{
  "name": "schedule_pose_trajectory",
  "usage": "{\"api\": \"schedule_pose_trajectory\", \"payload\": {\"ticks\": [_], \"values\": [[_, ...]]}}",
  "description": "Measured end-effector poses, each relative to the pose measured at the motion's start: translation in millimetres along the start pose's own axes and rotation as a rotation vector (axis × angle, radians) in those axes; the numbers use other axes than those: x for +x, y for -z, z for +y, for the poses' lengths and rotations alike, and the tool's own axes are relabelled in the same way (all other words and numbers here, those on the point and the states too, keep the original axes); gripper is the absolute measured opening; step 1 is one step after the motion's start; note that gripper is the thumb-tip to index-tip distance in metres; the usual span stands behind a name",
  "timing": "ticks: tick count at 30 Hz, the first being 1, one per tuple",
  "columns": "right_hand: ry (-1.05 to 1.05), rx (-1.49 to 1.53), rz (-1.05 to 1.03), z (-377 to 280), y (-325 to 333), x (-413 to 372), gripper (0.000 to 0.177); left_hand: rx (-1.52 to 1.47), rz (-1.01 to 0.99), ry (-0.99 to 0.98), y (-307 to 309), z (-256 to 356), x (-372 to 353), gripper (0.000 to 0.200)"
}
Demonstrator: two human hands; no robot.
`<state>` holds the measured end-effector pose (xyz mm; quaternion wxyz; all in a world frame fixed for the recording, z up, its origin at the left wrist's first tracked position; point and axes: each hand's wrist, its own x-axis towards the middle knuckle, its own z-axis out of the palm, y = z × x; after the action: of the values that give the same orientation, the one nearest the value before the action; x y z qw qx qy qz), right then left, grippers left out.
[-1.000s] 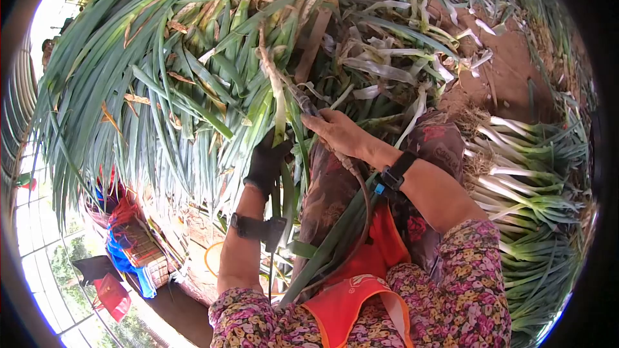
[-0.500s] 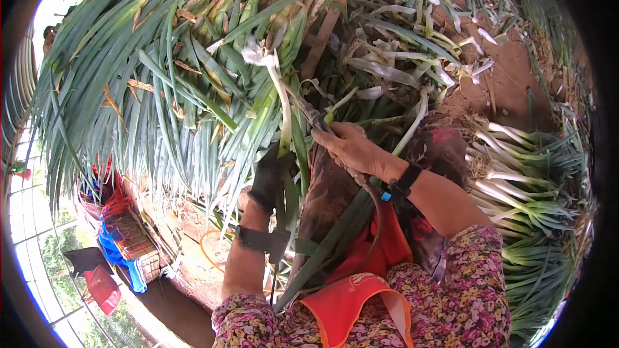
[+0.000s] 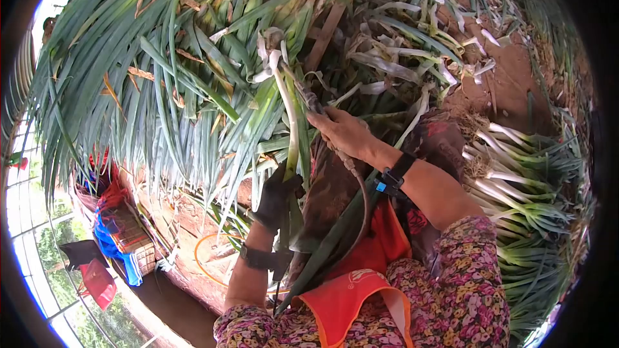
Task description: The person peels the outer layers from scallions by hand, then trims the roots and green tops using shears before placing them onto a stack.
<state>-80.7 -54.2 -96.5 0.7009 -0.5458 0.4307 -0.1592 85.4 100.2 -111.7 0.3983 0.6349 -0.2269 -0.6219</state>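
Note:
My left hand (image 3: 277, 201), in a dark glove, is closed round the green part of a leek-like green onion (image 3: 288, 109). Its white stalk points up and away from me, with pale loose skin (image 3: 262, 58) at the far end. My right hand (image 3: 345, 133), bare, is wrapped round a slim air-gun-like nozzle (image 3: 309, 98) that lies close beside the stalk. From it a thin hose (image 3: 366, 203) curves down towards my lap. Long green leaves trail from my left hand over the red apron (image 3: 354, 296).
A big heap of green onions (image 3: 129, 84) spreads across the upper left. Peeled leaf scraps (image 3: 393, 58) litter the ground ahead. Cleaned green onions (image 3: 516, 187) lie in rows at the right. A woven basket (image 3: 132, 232) and an orange cord (image 3: 196, 254) are at lower left.
My left hand has come slightly nearer to me with the green onion. The loose skin at its far end has shifted. My right hand and the nozzle have moved slightly left.

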Motion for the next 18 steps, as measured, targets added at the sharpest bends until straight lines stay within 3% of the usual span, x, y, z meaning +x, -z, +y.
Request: {"api": "schedule_pose_trajectory", "payload": {"ticks": [4, 7, 10, 12, 14, 15, 16, 17, 18], "values": [[-0.079, 0.097, -0.175, 7, -5, -13, 0.05, -0.173, 0.022, -0.013, -1, -2, -10, 0.042], [-0.096, 0.098, -0.177, 2, 2, -11, 0.045, -0.245, 0.008, 0.016, 4, -8, -12, 0.045], [0.086, 0.406, -0.115, -16, 28, -22, 0.042, -0.054, -0.024, -0.02, -2, 18, -23, 0.051], [0.411, 0.466, 0.122, -30, 55, -42, 0.044, 0.12, -0.094, -0.15, -21, 42, -26, 0.054], [0.509, 0.6, 0.271, -49, 87, -66, 0.056, 0.276, -0.195, -0.142, -47, 73, 1, 0.058], [0.635, 0.74, 0.2, -48, 106, -73, 0.058, 0.275, -0.278, -0.331, -69, 88, 36, 0.058], [0.761, 0.886, 0.13, -45, 118, -77, 0.06, 0.576, -0.151, -0.393, -113, 146, 53, 0.055], [0.783, 0.883, 0.279, -44, 121, -80, 0.06, 0.48, -0.27, -0.737, -139, 158, 104, 0.05], [0.805, 0.872, 0.429, -42, 124, -84, 0.061, 0.447, -0.286, -0.893, -170, 167, 150, 0.05]]}}
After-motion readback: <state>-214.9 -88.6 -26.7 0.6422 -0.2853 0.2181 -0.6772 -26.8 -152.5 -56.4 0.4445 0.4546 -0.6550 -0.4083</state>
